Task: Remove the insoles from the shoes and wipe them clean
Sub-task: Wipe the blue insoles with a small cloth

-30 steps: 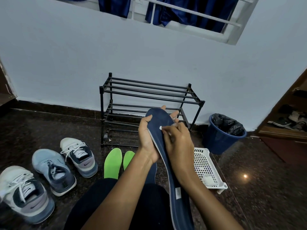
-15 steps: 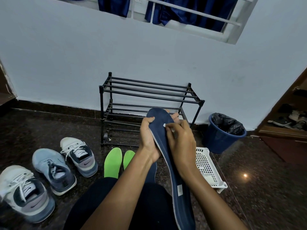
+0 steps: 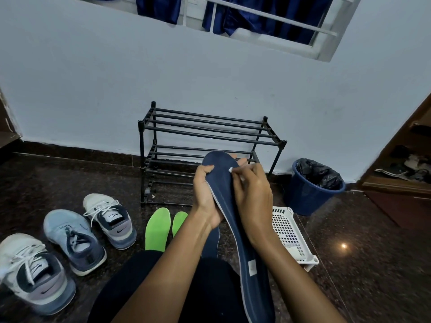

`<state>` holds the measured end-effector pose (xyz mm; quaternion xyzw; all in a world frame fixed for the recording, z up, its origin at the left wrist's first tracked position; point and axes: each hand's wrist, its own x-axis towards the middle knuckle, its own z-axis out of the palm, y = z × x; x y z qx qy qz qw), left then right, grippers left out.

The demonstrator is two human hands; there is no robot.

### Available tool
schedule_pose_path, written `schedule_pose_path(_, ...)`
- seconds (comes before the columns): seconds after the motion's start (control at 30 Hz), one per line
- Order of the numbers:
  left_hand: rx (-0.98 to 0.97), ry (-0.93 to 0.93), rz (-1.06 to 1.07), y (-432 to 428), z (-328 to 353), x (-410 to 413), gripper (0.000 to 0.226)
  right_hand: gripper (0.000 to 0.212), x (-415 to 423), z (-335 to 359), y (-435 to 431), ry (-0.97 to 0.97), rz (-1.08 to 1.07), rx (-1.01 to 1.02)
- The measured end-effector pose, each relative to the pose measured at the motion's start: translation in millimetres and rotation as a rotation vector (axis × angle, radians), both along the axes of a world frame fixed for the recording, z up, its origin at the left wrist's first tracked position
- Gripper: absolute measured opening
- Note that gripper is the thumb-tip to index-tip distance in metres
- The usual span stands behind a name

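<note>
I hold a long navy blue insole [image 3: 242, 241] upright in front of me, its toe end up. My left hand [image 3: 206, 194] grips its left edge near the toe, thumb on the front. My right hand [image 3: 250, 197] pinches a small white wipe [image 3: 231, 170] and presses it on the insole's upper part. Two bright green insoles [image 3: 158, 229] lie on the floor ahead of my knee, and another navy insole [image 3: 212, 241] lies partly hidden behind my left forearm. Three sneakers [image 3: 109, 220] stand on the floor at the left.
A black metal shoe rack [image 3: 210, 134] stands against the white wall. A white plastic basket [image 3: 291, 234] lies on the dark floor at my right, with a blue bin [image 3: 312, 190] lined in black beyond it. A wooden cupboard [image 3: 401, 183] is open at far right.
My right hand with the wipe has slid a little up and right along the insole's upper part. The left hand keeps its grip.
</note>
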<state>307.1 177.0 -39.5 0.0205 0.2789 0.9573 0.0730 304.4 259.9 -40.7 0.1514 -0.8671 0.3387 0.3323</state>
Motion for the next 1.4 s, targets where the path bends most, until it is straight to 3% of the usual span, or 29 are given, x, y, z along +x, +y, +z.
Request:
schedule_pose_path(0.13, -0.013, -0.015, 0.004, 1.1, 0.7, -0.4, 0.065, 0.009, 3.8, -5.0, 2.8, -0.001, 0.019, 0.069)
schedule_pose_path(0.33, -0.059, -0.059, 0.022, 2.2, -0.7, 0.8, 0.046, 0.011, -7.3, 8.7, 3.4, -0.006, -0.050, -0.032)
schedule_pose_path(0.7, -0.031, -0.027, 0.012, 0.2, 0.6, -0.4, 0.065, 0.009, 8.6, -6.5, 5.1, -0.005, 0.024, 0.042)
schedule_pose_path(0.97, -0.041, -0.107, 0.053, 1.7, -1.0, 0.2, 0.045, 0.012, -8.9, 10.5, 4.5, -0.020, -0.086, -0.032)
schedule_pose_path(1.23, -0.027, -0.110, 0.028, -0.7, -1.0, -0.8, 0.056, 0.009, 3.4, -2.8, 5.2, -0.036, 0.029, 0.057)
schedule_pose_path(1.4, -0.036, -0.119, 0.033, 3.4, -1.0, 1.1, 0.050, 0.010, -5.9, 12.1, 10.1, -0.079, 0.008, -0.087)
